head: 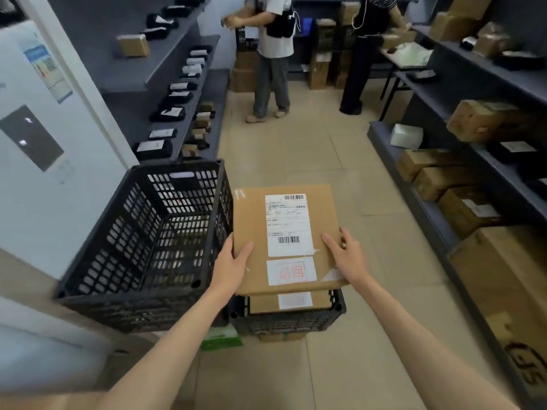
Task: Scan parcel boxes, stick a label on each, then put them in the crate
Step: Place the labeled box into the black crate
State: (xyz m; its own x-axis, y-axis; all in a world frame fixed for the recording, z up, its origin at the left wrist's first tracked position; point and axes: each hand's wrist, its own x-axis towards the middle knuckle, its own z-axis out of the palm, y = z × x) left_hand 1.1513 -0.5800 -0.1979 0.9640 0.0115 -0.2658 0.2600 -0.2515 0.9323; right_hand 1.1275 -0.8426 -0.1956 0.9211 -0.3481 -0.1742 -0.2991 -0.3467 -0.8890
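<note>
Both forearms are reaching in from six o'clock. The left hand point(233, 263) is gripping the near left edge of a flat parcel box point(284, 232), thumb lying on top and the other fingers curling under, out of sight. The right hand point(344, 255) is holding the near right edge the same way, thumb on the top face and fingers wrapping round the side. The box is sitting level between the hands, at the centre of the view, its top carrying a white shipping label point(289, 224) with barcodes and, nearer the person, a white sticker with red characters point(291, 271).

Directly beneath it a small black crate point(337, 309) is standing on the tiled floor point(296, 149), holding another labelled box point(291, 301). At nine o'clock a larger black crate point(142, 238) is sitting tilted, just beside the held box.

Shelves point(444, 208) of cardboard boxes are lining three o'clock; shelves point(177, 48) of small dark parcels are running along ten o'clock. At twelve o'clock two people point(273, 54) are standing at stacked cartons.
</note>
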